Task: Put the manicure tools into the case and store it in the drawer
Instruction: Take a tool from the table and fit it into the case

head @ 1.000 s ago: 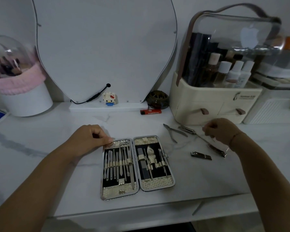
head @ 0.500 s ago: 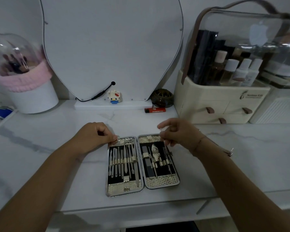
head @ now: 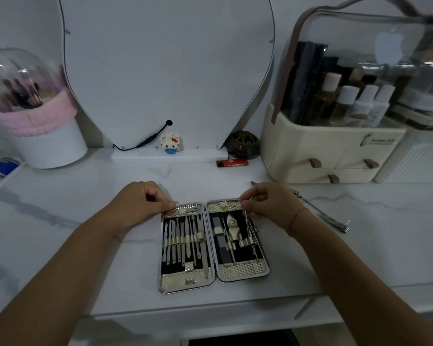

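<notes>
the right hand point(head: 268, 206) pinches a thin metal tool point(head: 246, 218) between thumb and fingertips, its other fingers curled, over the upper part of the case's right half. the left hand point(head: 140, 203), fingers curled, holds the top left corner of the case point(head: 185, 279), which lies open and flat on the desk point(head: 85, 245) near its front edge. to seat the tool well, i would line it up with a free one of the elastic loops point(head: 248, 242), keep it parallel to its neighbours and slide it straight down, slowly, so the tip neither snags the strap nor lifts the tools beside it. the left hand should pin the case against sliding. loose tools point(head: 323, 216) lie on the desk just beyond the right wrist, not yet packed.
</notes>
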`<state>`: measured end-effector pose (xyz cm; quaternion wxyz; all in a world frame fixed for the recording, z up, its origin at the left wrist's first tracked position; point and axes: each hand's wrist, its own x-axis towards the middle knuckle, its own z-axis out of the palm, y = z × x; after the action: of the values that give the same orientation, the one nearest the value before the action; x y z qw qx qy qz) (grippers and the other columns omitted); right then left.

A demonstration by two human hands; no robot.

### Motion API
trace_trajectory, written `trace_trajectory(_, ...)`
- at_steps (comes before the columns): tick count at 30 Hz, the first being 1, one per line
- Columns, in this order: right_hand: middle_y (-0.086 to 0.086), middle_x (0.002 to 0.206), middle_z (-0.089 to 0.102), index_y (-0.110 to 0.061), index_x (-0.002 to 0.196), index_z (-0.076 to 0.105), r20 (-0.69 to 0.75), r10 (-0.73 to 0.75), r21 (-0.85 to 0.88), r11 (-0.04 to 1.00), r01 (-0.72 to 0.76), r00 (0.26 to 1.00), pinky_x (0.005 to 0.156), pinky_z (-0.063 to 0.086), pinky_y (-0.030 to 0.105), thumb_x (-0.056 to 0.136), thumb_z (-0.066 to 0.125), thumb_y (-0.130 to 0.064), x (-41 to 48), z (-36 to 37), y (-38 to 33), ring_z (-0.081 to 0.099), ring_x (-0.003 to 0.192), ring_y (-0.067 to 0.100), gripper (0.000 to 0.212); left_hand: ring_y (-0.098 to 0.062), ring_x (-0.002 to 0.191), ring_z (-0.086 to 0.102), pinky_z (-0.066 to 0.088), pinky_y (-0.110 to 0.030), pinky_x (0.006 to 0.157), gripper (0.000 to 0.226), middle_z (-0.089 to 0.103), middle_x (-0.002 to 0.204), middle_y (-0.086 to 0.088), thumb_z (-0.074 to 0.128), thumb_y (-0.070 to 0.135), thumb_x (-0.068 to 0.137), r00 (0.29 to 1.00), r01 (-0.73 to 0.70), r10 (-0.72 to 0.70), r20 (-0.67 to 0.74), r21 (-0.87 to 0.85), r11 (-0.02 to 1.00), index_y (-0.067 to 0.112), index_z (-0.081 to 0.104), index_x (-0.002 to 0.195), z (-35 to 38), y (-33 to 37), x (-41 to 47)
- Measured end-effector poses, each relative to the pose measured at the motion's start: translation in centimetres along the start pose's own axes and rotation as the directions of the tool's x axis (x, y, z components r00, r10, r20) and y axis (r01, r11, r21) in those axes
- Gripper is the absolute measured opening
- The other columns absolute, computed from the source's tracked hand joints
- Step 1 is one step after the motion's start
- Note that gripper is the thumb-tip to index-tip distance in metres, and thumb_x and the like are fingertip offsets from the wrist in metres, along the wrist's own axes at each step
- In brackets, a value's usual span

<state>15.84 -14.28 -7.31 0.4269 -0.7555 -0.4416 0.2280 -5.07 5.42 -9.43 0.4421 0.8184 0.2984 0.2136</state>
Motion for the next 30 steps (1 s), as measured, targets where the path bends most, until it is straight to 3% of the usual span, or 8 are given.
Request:
trace_trajectory(4,0.002,0.071,0.071,-0.015,0.083,0.070,0.050,-0.023,-0.089,0.996,0.027,0.998,0.062,0.051,0.014,0.078,0.069,-0.013,-0.3,0.1,-0.2,0.064,0.061,0.005,0.006,-0.009,0.067,0.061,0.046,-0.017,0.067,0.017,0.069,0.073,-0.002,0.081,0.022,0.069,1.000,-0.010,0.010,-0.001,0.000,1.000,0.013,0.071,0.059,0.1,0.1,0.0)
trace_trajectory(9,-0.014,0.063,0.063,-0.018,0.083,0.074,0.098,-0.049,-0.297,0.952,0.076,0.994,0.062,0.046,0.012,0.078,0.069,-0.024,-0.7,0.0,-0.4,0.055,0.054,-0.006,0.009,-0.020,0.074,0.062,0.048,-0.034,0.076,0.020,0.068,0.077,-0.008,0.081,0.024,0.069,1.000,-0.002,0.002,0.004,-0.011,1.000,0.010,0.070,0.060,0.0,-0.2,0.0)
trace_trajectory(14,-0.018,0.064,0.062,-0.020,0.086,0.074,0.135,-0.050,-0.312,0.946,0.090,0.990,0.061,0.042,0.006,0.078,0.069,-0.023,-1.0,-0.3,-0.3,0.055,0.056,-0.009,0.010,-0.012,0.068,0.060,0.046,-0.021,0.069,0.019,0.068,0.073,-0.005,0.081,0.023,0.069,1.000,-0.017,0.017,0.007,-0.001,1.000,0.008,0.070,0.062,0.1,0.0,0.0)
trace_trajectory(17,-0.019,0.068,0.063,-0.021,0.086,0.074,0.143,-0.078,-0.293,0.949,0.117,0.987,0.062,0.042,0.004,0.078,0.069,-0.021,-1.2,-0.2,-0.2,0.057,0.062,-0.011,0.010,-0.015,0.071,0.061,0.046,-0.029,0.073,0.018,0.068,0.074,-0.005,0.081,0.025,0.069,1.000,-0.019,0.019,0.012,0.006,1.000,0.012,0.071,0.061,0.0,-0.2,0.0)
trace_trajectory(20,-0.017,0.068,0.063,-0.021,0.085,0.073,0.046,-0.115,-0.274,0.954,0.124,0.992,0.062,0.042,0.005,0.078,0.069,-0.020,-1.4,-1.1,0.3,0.057,0.062,-0.009,0.008,-0.022,0.075,0.063,0.047,-0.034,0.076,0.018,0.069,0.076,-0.008,0.081,0.025,0.069,1.000,-0.020,0.020,0.016,-0.006,1.000,0.012,0.072,0.062,-0.1,-0.3,0.1)
trace_trajectory(25,-0.001,0.071,0.064,-0.015,0.076,0.072,-0.325,0.019,-0.397,0.905,-0.155,0.945,0.073,0.041,0.025,0.074,0.074,-0.021,-1.2,-7.6,3.3,0.059,0.076,0.017,0.006,-0.019,0.073,0.060,0.045,-0.033,0.074,0.025,0.067,0.075,-0.007,0.080,0.035,0.062,0.999,-0.030,0.030,0.024,-0.018,0.999,0.012,0.072,0.060,0.0,-0.2,0.0)
trace_trajectory(28,-0.002,0.069,0.060,-0.018,0.066,0.066,-0.327,0.140,-0.471,0.833,-0.290,0.935,0.073,0.040,0.027,0.072,0.075,-0.022,-1.1,-9.8,4.5,0.058,0.079,0.021,0.012,-0.017,0.071,0.060,0.044,-0.031,0.073,0.039,0.067,0.073,-0.004,0.079,0.050,0.055,0.999,-0.022,0.023,0.025,-0.037,0.999,0.012,0.071,0.060,0.0,-0.2,0.0)
trace_trajectory(30,0.005,0.081,0.066,-0.022,0.059,0.062,-0.282,0.190,-0.513,0.798,-0.315,0.940,0.075,0.039,0.026,0.071,0.075,-0.025,-0.8,-9.9,5.0,0.056,0.081,0.019,0.018,-0.019,0.073,0.061,0.046,-0.032,0.073,0.054,0.067,0.073,-0.003,0.078,0.066,0.047,0.999,-0.027,0.028,0.033,-0.032,0.999,0.014,0.072,0.061,-0.1,-0.2,-0.1)
